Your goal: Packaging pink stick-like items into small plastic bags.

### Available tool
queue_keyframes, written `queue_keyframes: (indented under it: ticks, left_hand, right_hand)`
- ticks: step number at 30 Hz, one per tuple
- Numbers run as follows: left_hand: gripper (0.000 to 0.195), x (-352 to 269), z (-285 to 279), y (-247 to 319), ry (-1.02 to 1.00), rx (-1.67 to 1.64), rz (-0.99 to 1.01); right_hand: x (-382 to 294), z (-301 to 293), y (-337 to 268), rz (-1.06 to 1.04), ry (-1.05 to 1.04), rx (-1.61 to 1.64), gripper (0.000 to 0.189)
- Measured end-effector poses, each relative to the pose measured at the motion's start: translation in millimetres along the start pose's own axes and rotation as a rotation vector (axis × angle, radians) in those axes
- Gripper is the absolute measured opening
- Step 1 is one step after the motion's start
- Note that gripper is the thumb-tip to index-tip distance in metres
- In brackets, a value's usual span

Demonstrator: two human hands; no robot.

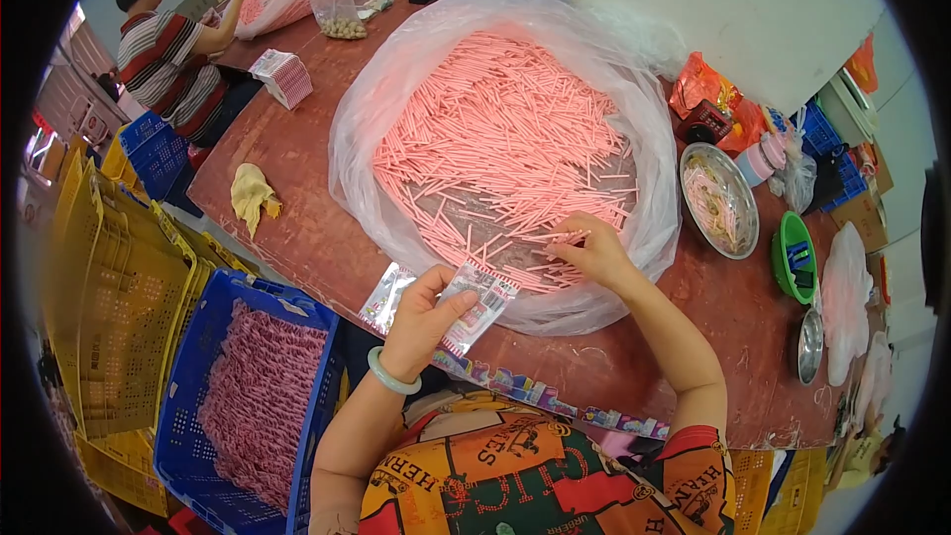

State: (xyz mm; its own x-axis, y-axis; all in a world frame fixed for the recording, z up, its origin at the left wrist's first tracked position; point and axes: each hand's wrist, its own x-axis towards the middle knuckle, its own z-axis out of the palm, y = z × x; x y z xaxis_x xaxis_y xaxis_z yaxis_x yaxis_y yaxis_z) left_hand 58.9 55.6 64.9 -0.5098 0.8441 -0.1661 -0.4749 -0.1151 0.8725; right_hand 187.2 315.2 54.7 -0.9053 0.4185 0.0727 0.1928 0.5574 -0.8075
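My left hand [431,316], with a pale bangle at the wrist, grips a printed foil packet [479,305] by its near part, thumb on top. Another foil packet [388,297] lies just left of it at the table edge. My right hand [591,253] pinches a few thin pink sticks at the near right of a large clear plastic bag [356,111], opened wide on the table. Loose pink sticks [505,119] heap up inside the bag and thin out towards me.
Red-brown table [312,238]; yellow cloth [253,197] and stacked packets [282,78] left. Right: metal bowl [719,200], green basin [793,256], small metal bowl [810,347]. A blue crate [167,416] of pink packed items stands at lower left. Another person [171,52] sits at far left, reaching towards a second bag.
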Motion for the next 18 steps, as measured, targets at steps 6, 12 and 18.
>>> queue_keyframes:
  ticks: [6,12,18]
  left_hand:
    - [0.010,5.7,6.7,-2.6,-0.004,0.184,0.089]
    - [0.010,7.8,3.7,-1.6,0.024,0.464,0.142]
    - [0.014,20.4,7.6,-3.0,-0.079,0.491,0.258]
  right_hand:
    - [6.6,12.1,4.9,-0.170,-0.030,-0.188,0.020]
    - [3.7,-10.9,-28.6,0.051,0.016,0.577,0.011]
    - [2.3,-25.5,-67.6,0.094,-0.017,0.900,0.013]
